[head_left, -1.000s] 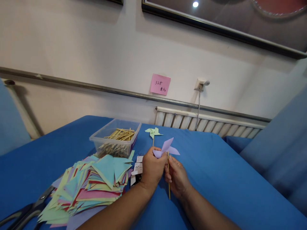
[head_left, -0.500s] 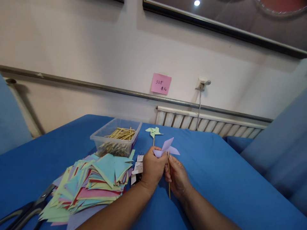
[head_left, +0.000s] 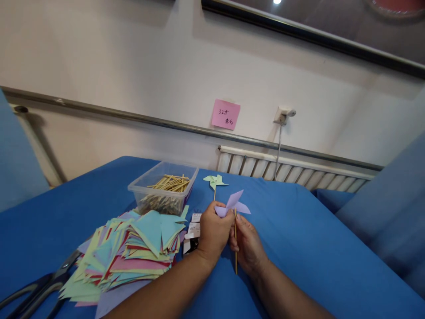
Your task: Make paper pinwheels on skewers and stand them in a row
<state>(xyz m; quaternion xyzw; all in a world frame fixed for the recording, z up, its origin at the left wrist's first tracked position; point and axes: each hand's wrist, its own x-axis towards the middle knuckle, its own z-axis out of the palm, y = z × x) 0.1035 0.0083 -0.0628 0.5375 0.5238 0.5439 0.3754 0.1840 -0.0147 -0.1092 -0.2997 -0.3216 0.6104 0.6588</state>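
Can see scissors (head_left: 49, 285) well to the left of the left hand, then, nearer to it, a loose pile of coloured paper (head_left: 133, 252). Beyond the pile, up and left from the same hand, see a clear tub (head_left: 149, 191) of thin sticks (head_left: 172, 183). Just left of the left hand, see a small white box (head_left: 193, 230), partly hidden by it. In the left hand (head_left: 214, 228), see a purple pinwheel (head_left: 234, 201) pinched narrowly between thumb and fingers. Past that hand, see a green pinwheel (head_left: 215, 181); farther up, a pink note (head_left: 226, 114) on the wall. In the right hand (head_left: 248, 246), see a single stick (head_left: 236, 243) gripped at the fingertips, top end just beside the purple pinwheel; cannot tell whether joined. To the right of that hand, see blue cloth (head_left: 315, 243).
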